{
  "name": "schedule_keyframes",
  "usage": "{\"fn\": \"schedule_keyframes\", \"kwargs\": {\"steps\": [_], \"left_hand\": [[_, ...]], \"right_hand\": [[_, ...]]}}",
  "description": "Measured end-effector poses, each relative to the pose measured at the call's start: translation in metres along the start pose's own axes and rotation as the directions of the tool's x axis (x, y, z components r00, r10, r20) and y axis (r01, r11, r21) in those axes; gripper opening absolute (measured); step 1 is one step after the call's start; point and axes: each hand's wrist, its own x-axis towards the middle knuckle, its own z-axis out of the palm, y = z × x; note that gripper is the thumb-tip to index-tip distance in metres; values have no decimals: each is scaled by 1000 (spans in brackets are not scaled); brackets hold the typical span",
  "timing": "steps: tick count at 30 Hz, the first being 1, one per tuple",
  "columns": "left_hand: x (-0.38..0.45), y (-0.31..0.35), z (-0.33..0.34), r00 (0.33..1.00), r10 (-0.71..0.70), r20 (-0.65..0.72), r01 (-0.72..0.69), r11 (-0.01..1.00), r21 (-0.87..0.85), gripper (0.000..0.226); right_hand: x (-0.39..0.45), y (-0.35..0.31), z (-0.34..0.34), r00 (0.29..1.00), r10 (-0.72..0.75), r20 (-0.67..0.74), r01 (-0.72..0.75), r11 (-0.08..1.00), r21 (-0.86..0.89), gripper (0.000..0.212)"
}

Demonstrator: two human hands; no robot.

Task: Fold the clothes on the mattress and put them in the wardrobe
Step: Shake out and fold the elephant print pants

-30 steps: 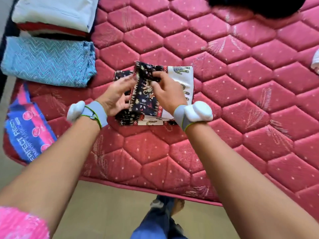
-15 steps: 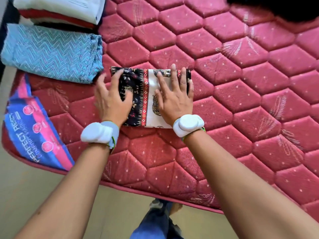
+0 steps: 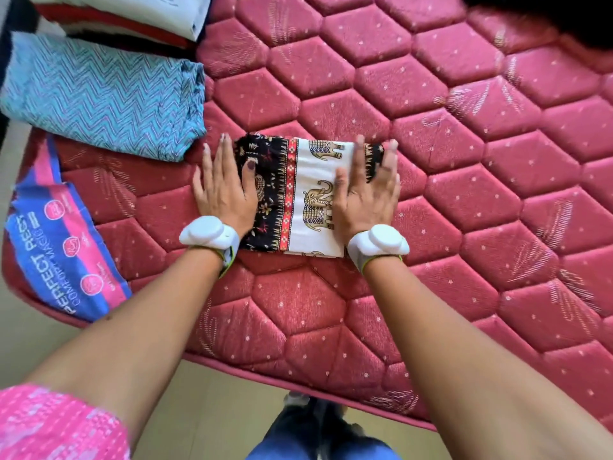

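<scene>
Printed folded cloth lies pressed under both flat, slightly blurred hands.

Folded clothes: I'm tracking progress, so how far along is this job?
Done: a blue zigzag garment and a white-and-red stack lie folded. In hand: both hands, left hand and right hand, press the elephant-print cloth flat. Left: a dark garment, and the wardrobe.

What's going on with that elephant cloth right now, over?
Left hand and right hand flat, fingers straight, at the sides of the folded elephant cloth. Cloth lies on mattress. Nothing in the way.
</scene>
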Motion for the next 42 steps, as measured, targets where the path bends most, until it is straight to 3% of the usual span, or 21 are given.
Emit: {"fn": "schedule_keyframes", "kwargs": {"steps": [4, 8, 12, 14, 17, 19, 22, 24, 27, 30, 34, 39, 42], "left_hand": [[-17, 22, -6, 976, -212, -41, 213, 976, 44, 72], [-13, 34, -23, 946, -322, 34, 323, 930, -175, 67], [7, 35, -40, 834, -413, 366, 517, 818, -252, 80], [19, 33, -49, 729, -432, 531, 659, 653, -373, 98], [28, 28, -55, 620, -328, 713, 766, 449, -460, 100], [27, 31, -61, 550, -225, 804, 807, 392, -442, 93], [24, 28, -68, 473, -74, 878, 859, 262, -440, 55], [24, 18, -70, 433, -60, 899, 888, 196, -415, 46], [35, -9, -81, 482, -81, 872, 871, 154, -467, 45], [61, -41, -105, 595, -147, 790, 803, 155, -576, 57], [118, -100, -153, 757, -254, 603, 653, 262, -710, 41], [191, -155, -198, 864, -344, 368, 497, 463, -734, 26], [222, -189, -183, 871, -281, 403, 491, 532, -690, 34]], "right_hand": [[1, 4, -3, 968, 241, -70, -216, 941, 261, 71], [7, 8, -8, 951, 304, -61, -241, 849, 471, 78], [14, 9, -24, 898, 400, 182, -439, 827, 350, 65], [22, 10, -34, 871, 417, 258, -485, 813, 324, 55], [23, 12, -42, 869, 361, 337, -487, 741, 463, 55], [16, 10, -44, 849, 320, 421, -527, 584, 618, 55], [12, 6, -44, 816, 242, 525, -575, 443, 688, 47], [14, 0, -46, 797, 194, 572, -598, 391, 700, 40], [23, -19, -40, 784, 124, 609, -604, 381, 700, 34], [35, -63, -32, 802, 63, 594, -565, 402, 721, 56], [60, -159, -7, 848, 39, 529, -491, 432, 756, 70], [86, -264, 23, 903, 8, 430, -385, 460, 800, 29], [94, -288, 58, 905, 87, 417, -406, 475, 781, 29]]}}
